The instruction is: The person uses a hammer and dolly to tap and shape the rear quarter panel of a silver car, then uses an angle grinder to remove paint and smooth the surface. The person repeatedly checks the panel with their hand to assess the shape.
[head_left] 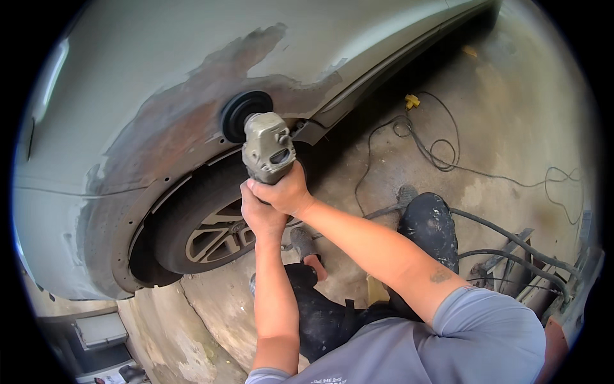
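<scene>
Both hands, right hand (286,190) above left hand (261,214), clamp the grey metal angle grinder (267,148), its black round sanding disc (244,113) pressed up-left against the sanded silver car fender (160,128).

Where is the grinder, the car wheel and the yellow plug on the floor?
angle grinder (267,148), head view, on its grey gear housing above the hands.
car wheel (220,235), head view, on the alloy spokes inside the tyre.
yellow plug (412,100), head view, on its body lying on the concrete floor.

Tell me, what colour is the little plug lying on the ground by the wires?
Yellow. The plug lies on the concrete floor near the black cable, seen best in the head view.
</scene>
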Motion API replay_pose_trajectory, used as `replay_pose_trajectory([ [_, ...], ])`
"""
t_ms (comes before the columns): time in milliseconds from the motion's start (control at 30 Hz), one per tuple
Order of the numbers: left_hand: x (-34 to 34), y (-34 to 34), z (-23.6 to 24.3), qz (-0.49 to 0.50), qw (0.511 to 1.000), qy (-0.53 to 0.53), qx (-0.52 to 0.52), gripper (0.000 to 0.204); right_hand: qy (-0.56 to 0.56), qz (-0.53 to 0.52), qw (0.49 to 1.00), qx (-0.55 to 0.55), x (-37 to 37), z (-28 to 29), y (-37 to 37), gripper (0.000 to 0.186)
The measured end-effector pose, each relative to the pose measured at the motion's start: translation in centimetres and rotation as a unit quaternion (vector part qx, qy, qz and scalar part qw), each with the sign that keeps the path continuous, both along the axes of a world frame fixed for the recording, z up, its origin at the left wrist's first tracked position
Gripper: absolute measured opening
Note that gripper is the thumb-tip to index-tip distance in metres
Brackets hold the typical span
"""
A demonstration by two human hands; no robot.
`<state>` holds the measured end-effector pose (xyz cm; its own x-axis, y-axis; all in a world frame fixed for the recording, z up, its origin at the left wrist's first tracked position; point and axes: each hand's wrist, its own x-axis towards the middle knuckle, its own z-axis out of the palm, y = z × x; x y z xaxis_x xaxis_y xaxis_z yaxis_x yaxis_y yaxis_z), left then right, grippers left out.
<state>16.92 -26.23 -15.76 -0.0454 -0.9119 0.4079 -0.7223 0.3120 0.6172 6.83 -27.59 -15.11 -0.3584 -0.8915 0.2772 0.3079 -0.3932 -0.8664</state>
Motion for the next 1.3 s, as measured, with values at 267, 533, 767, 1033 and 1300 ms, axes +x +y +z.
replay_pose_trajectory([
  [267, -4.6, -1.1, -2.0, 0.031, 0.990, -0.121, 0.070, 0.051, -0.169, -0.012, 0.984, 0.049, -3.6, -5.7, -1.5, 0.042],
  [533, -5.2, -0.5, -3.2, 0.042, 0.993, -0.103, 0.047, 0.051, -0.129, 0.019, 0.989, 0.062, -4.7, -5.0, -1.2, 0.042],
  [767, -5.7, 0.7, -5.8, 0.064, 0.994, -0.081, 0.021, 0.063, -0.014, 0.023, 0.999, 0.016, -5.1, -4.5, -1.4, 0.055],
  [1033, -10.7, -0.1, -3.7, 0.043, 0.987, -0.102, 0.114, 0.062, -0.154, 0.035, 0.981, 0.115, -10.0, -7.3, -1.6, 0.037],
  [1300, -6.1, 0.0, -8.0, 0.045, 0.997, -0.065, 0.005, 0.058, -0.027, 0.041, 0.997, 0.051, -6.3, -6.3, -1.4, 0.051],
])
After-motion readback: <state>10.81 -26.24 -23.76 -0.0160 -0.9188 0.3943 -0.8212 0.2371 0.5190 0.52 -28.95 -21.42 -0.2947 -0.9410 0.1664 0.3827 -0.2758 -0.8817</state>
